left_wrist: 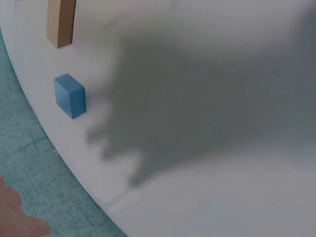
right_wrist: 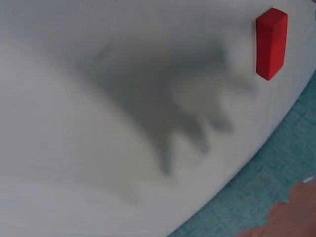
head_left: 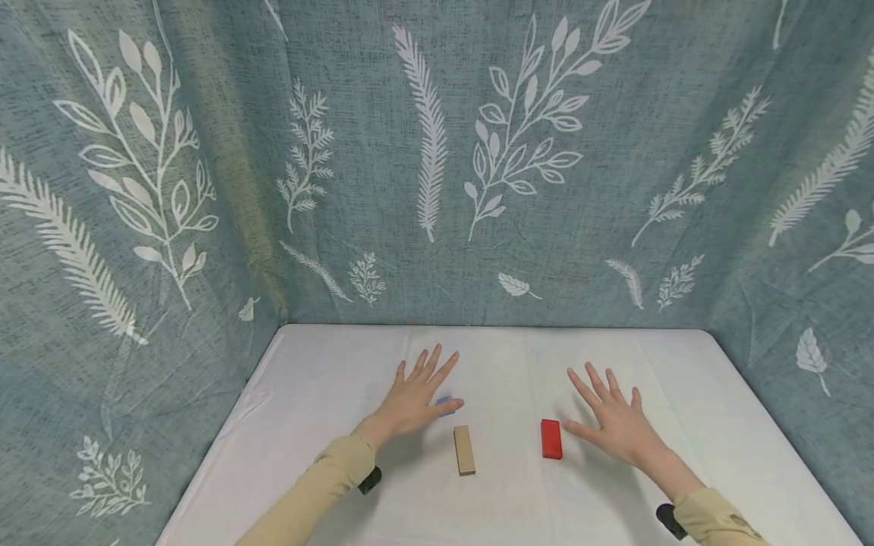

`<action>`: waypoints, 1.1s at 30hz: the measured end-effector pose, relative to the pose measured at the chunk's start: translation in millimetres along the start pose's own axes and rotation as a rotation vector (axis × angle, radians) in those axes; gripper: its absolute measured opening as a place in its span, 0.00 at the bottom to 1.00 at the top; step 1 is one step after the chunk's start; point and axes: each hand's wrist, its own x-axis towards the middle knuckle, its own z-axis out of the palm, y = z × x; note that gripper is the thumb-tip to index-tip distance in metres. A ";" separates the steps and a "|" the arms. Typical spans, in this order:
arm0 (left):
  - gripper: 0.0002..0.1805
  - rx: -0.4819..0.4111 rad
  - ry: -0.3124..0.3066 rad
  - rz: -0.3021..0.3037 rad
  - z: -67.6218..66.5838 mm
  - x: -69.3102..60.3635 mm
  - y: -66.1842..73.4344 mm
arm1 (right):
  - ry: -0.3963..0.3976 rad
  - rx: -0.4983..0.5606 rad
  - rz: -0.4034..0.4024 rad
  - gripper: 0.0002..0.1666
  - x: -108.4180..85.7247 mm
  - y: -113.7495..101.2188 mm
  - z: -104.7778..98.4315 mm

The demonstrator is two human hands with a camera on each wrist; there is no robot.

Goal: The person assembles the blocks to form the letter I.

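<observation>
Above the white table, my left hand (head_left: 411,400) hovers with its fingers spread and holds nothing. Its thumb partly covers a small blue block (head_left: 443,400) in the head view; the left wrist view shows that blue block (left_wrist: 70,96) whole. Nearer to me lies a long tan wooden block (head_left: 464,450), its end also visible in the left wrist view. To the right, a red rectangular block (head_left: 551,440) lies beside the thumb of my right hand (head_left: 616,426). That hand is also raised with spread fingers, apart from the red block (right_wrist: 271,44).
A white cloth covers the table (head_left: 505,500), whose far edge meets a blue-green curtain (head_left: 382,152) with white leaf prints. The curtain also stands along both sides. Shadows of both hands fall on the cloth. Each wrist wears a dark band.
</observation>
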 end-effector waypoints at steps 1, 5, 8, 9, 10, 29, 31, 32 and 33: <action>0.43 -0.005 -0.007 0.002 0.7 -0.7 0.8 | 0.000 0.002 -0.005 0.50 -0.8 -0.8 0.6; 0.44 -0.041 -0.012 0.027 3.9 -3.7 3.3 | -0.004 0.017 -0.019 0.50 -3.6 -4.2 2.2; 0.44 -0.094 -0.017 0.051 5.5 -6.8 6.4 | -0.010 0.041 -0.019 0.50 -4.5 -6.6 3.2; 0.44 -0.114 -0.018 0.058 6.1 -8.0 7.8 | -0.013 0.050 -0.018 0.50 -4.7 -7.1 3.6; 0.44 -0.133 -0.022 0.062 6.8 -8.9 9.2 | -0.019 0.058 -0.015 0.50 -4.7 -7.5 4.3; 0.46 -0.363 -0.098 0.099 30.1 -26.2 23.7 | -0.217 0.391 0.045 0.55 -9.0 -14.7 15.7; 0.46 -0.393 -0.104 0.085 32.8 -28.4 23.6 | -0.233 0.428 0.048 0.55 -9.5 -15.3 17.1; 0.46 -0.409 -0.105 0.080 34.3 -29.3 23.3 | -0.243 0.452 0.052 0.55 -9.7 -15.7 17.7; 0.46 -0.423 -0.105 0.077 35.7 -30.1 23.1 | -0.253 0.475 0.057 0.55 -9.8 -16.0 18.4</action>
